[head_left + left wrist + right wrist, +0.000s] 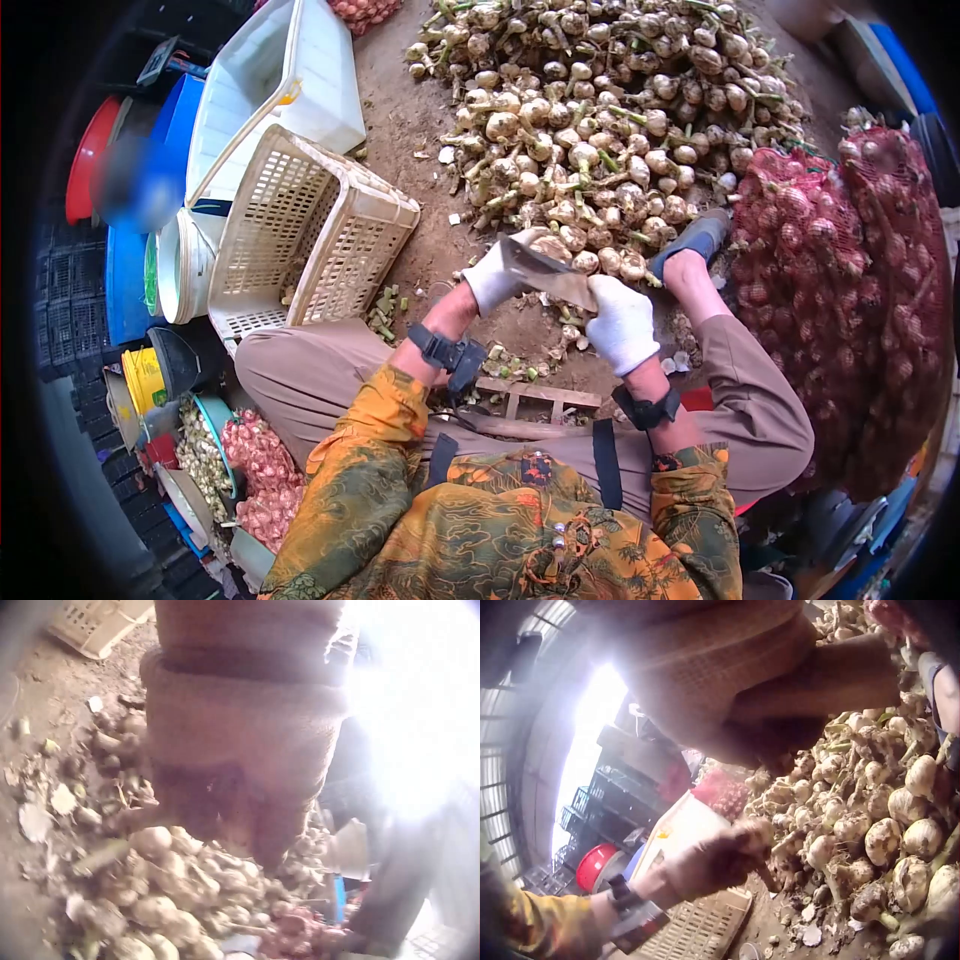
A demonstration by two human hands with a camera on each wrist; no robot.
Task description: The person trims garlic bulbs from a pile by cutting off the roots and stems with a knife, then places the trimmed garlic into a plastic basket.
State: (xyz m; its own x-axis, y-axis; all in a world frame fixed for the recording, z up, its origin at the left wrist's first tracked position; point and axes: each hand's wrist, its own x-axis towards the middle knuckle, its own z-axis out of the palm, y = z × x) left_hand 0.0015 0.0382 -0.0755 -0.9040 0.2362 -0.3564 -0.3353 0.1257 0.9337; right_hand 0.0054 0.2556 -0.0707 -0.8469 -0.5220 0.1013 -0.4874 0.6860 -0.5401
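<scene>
Dirt ground (400, 125) below, a blade (552, 274) juts leftward from the right grip (622, 325).

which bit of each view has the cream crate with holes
Head: crate left of centre, beside the white tub.
Left wrist: top left corner, cut off by the edge.
Right wrist: bottom edge, just left of centre.
Shared landmark: the garlic heap.
</scene>
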